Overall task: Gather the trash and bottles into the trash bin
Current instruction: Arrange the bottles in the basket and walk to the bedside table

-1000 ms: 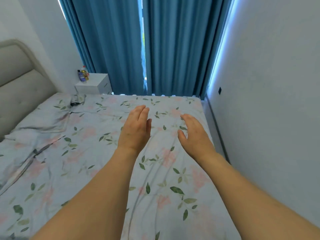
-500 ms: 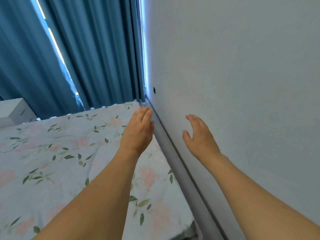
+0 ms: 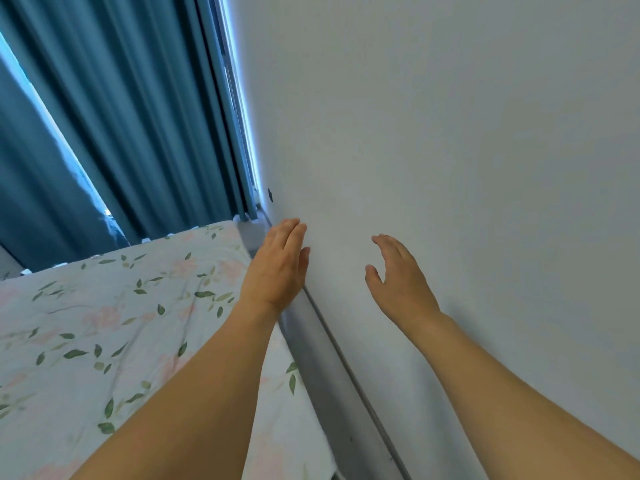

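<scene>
Both of your hands are held out in front of you at the middle of the frame, and neither one has hold of anything. Your left hand [image 3: 277, 268] sits just left of center with its four fingers straight and pressed together and the thumb tucked alongside; it shows over the far corner of the bed and the strip of floor. Your right hand [image 3: 398, 278] sits just right of center, seen against the wall, its fingers loosely spread and gently bent, the thumb standing apart from them. The two hands are near each other but do not touch.

One bed [image 3: 104, 323] fills the lower left of the frame, covered with a pale sheet printed with green leaves and pink flowers. One blue curtain [image 3: 138, 116] hangs across the upper left, with a bright slit of daylight running down through it. One plain white wall [image 3: 450, 133] takes up the whole right half. A narrow grey strip of floor [image 3: 322, 358] runs between the bed and the wall, from the center down to the bottom edge.

No trash, bottle or bin shows anywhere in this view, so you cannot tell from here where they are.
</scene>
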`<action>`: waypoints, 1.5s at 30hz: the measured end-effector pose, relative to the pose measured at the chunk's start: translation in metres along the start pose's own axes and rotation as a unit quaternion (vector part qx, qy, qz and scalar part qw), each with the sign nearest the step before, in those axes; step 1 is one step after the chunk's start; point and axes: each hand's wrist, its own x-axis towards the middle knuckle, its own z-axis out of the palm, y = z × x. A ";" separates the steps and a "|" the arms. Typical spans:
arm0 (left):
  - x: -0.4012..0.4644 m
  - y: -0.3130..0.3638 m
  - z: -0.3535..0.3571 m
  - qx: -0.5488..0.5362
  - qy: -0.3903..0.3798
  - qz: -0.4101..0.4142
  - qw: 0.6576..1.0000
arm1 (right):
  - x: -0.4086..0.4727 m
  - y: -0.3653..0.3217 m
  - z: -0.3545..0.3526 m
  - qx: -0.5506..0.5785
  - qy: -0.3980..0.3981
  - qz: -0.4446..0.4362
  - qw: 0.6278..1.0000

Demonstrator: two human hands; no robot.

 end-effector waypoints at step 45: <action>0.256 -0.187 0.128 0.028 0.055 -0.173 0.983 | 0.392 -0.001 0.122 -0.006 -0.137 -0.150 0.979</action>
